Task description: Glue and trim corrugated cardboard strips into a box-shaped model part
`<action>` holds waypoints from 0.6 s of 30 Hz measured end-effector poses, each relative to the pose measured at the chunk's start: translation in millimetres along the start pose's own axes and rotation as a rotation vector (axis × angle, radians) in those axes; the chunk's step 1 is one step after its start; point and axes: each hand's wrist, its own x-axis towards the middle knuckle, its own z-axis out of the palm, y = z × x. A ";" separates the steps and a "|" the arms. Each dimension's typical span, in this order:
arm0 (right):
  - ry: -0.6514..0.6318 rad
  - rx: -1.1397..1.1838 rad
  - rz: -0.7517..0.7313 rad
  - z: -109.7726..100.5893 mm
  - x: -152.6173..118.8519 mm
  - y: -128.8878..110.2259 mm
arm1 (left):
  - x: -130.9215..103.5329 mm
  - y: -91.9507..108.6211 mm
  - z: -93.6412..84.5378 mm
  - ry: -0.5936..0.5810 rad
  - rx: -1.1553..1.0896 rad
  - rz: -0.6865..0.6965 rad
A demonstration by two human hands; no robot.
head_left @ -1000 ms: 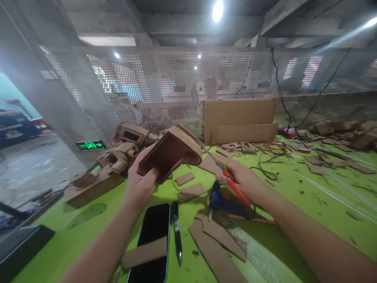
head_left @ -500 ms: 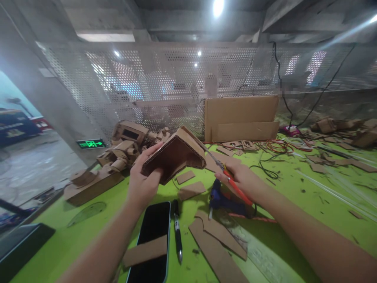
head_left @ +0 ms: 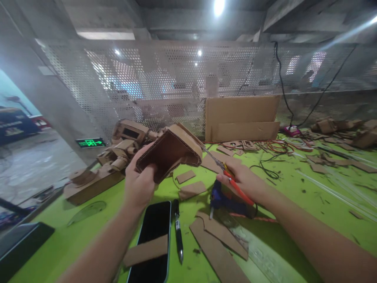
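My left hand (head_left: 140, 177) is closed around the left end of a hollow, angled cardboard piece (head_left: 188, 142), held tilted above the table with its open side facing me. In my right hand (head_left: 243, 179) is a pair of scissors (head_left: 235, 185) with red-orange handles. Their blades point up and left to the right edge of the cardboard piece; whether they touch or cut it I cannot tell. Below my right hand lies a blue glue gun (head_left: 219, 198). Cardboard offcuts (head_left: 193, 190) rest on the table under the held piece.
A phone (head_left: 154, 224) with a cardboard strip across it, and a pen (head_left: 178, 232), lie in front. Cut cardboard pieces (head_left: 216, 251) and a clear ruler (head_left: 262, 259) are beside them. Cardboard models (head_left: 118, 153) stand at left; a cardboard sheet (head_left: 241, 114) leans on the mesh. Cables (head_left: 278, 146) lie at back right.
My left hand has moved slightly left with the cardboard piece, which has turned a little and shows more of its top face. The scissors have barely moved.
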 end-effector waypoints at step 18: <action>0.116 -0.137 0.119 1.3 0.8 0.2 | -7.4 0.2 2.5 -0.016 -0.150 -0.056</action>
